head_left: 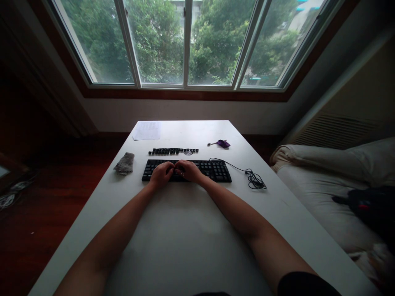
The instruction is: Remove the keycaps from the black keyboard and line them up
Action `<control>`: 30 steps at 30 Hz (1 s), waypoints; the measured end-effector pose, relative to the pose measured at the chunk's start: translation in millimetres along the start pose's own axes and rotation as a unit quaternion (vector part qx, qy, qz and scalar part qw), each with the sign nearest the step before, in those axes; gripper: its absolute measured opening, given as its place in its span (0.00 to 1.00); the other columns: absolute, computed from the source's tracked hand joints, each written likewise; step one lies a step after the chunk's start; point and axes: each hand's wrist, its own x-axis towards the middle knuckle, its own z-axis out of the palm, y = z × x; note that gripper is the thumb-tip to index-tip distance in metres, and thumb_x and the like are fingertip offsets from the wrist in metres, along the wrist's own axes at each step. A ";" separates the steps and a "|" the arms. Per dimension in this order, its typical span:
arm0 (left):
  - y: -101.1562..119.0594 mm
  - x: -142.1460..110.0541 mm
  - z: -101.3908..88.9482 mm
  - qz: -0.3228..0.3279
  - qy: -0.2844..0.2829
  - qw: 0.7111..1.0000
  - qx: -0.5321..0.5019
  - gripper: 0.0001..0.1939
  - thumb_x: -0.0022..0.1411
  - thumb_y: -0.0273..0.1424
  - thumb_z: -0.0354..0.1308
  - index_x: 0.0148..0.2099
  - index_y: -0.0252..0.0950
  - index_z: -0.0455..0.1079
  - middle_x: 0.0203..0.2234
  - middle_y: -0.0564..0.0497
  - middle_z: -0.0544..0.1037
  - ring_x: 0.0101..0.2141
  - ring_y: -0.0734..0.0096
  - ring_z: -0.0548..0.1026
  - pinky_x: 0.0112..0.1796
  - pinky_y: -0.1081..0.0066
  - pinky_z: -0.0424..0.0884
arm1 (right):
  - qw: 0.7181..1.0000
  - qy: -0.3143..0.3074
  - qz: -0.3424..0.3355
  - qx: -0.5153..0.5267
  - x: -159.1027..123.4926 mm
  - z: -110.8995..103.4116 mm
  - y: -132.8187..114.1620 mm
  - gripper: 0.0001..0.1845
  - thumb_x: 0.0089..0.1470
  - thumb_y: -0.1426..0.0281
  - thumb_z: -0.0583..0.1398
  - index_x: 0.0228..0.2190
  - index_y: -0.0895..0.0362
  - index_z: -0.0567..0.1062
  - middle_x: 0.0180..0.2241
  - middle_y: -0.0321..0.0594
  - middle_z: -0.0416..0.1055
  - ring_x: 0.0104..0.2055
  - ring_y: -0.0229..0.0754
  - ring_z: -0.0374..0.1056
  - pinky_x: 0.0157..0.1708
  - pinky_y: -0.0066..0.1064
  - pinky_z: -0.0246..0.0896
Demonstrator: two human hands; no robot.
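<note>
A black keyboard (221,172) lies on the white table, with my two hands close together over its left and middle part. My left hand (161,173) is closed, its fingertips bent in towards the other hand. Beside it, my right hand (188,170) has its fingers curled together, nearly meeting the left fingertips. Whatever the fingers pinch is too small to make out. Behind the keyboard, loose black keycaps (168,151) are laid out in rows. At their right end lies a small shiny, pale object (188,153).
A grey cloth (124,163) lies left of the keyboard. The coiled cable (255,180) rests to its right. Farther back are a purple object with a thin stem (223,143) and a sheet of paper (147,130). A bed (308,181) stands right of the table (185,230).
</note>
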 end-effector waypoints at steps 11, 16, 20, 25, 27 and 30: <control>1.2 0.5 -0.3 -0.004 0.004 1.000 -0.008 0.08 0.65 0.31 0.54 0.45 0.39 0.72 0.37 0.48 0.79 0.39 0.62 0.76 0.41 0.66 0.71 | 1.000 -0.004 0.000 0.002 0.3 -1.5 -1.2 0.11 0.54 0.73 0.63 0.41 0.54 0.76 0.37 0.38 0.75 0.36 0.39 0.68 0.37 0.28 0.59; 0.5 0.8 -0.2 -0.002 -0.003 1.000 -0.006 0.09 0.65 0.31 0.53 0.45 0.39 0.71 0.37 0.48 0.78 0.39 0.62 0.76 0.41 0.65 0.70 | 1.000 -0.002 -0.006 -0.001 0.2 -0.4 0.1 0.10 0.55 0.72 0.63 0.41 0.54 0.76 0.36 0.38 0.74 0.35 0.38 0.67 0.37 0.27 0.58; 0.8 1.0 -0.1 -0.006 -0.001 1.000 -0.009 0.09 0.65 0.31 0.53 0.45 0.39 0.72 0.37 0.48 0.79 0.39 0.61 0.76 0.41 0.65 0.70 | 1.000 0.000 -0.009 0.000 0.3 -0.4 0.5 0.10 0.55 0.72 0.63 0.41 0.54 0.76 0.36 0.37 0.74 0.35 0.38 0.67 0.37 0.27 0.58; 0.4 1.0 0.5 -0.005 0.004 1.000 -0.008 0.09 0.65 0.31 0.54 0.45 0.39 0.72 0.38 0.48 0.79 0.40 0.61 0.76 0.41 0.65 0.70 | 1.000 -0.004 -0.003 -0.001 0.0 -1.9 -0.9 0.10 0.55 0.72 0.63 0.41 0.54 0.76 0.37 0.38 0.75 0.36 0.39 0.68 0.37 0.27 0.59; 0.4 0.9 0.5 -0.004 0.003 1.000 -0.007 0.09 0.65 0.31 0.53 0.45 0.39 0.72 0.38 0.48 0.79 0.40 0.61 0.76 0.42 0.65 0.70 | 1.000 -0.004 -0.002 -0.003 -0.1 -2.0 -1.2 0.10 0.55 0.72 0.63 0.41 0.54 0.76 0.37 0.38 0.75 0.36 0.39 0.68 0.37 0.27 0.59; 0.8 0.6 0.2 -0.002 0.003 1.000 -0.008 0.09 0.65 0.31 0.53 0.45 0.39 0.72 0.38 0.48 0.79 0.40 0.61 0.76 0.42 0.65 0.71 | 1.000 -0.003 -0.002 -0.004 0.1 -1.6 -1.0 0.10 0.55 0.72 0.63 0.41 0.54 0.76 0.37 0.38 0.75 0.36 0.39 0.68 0.37 0.28 0.59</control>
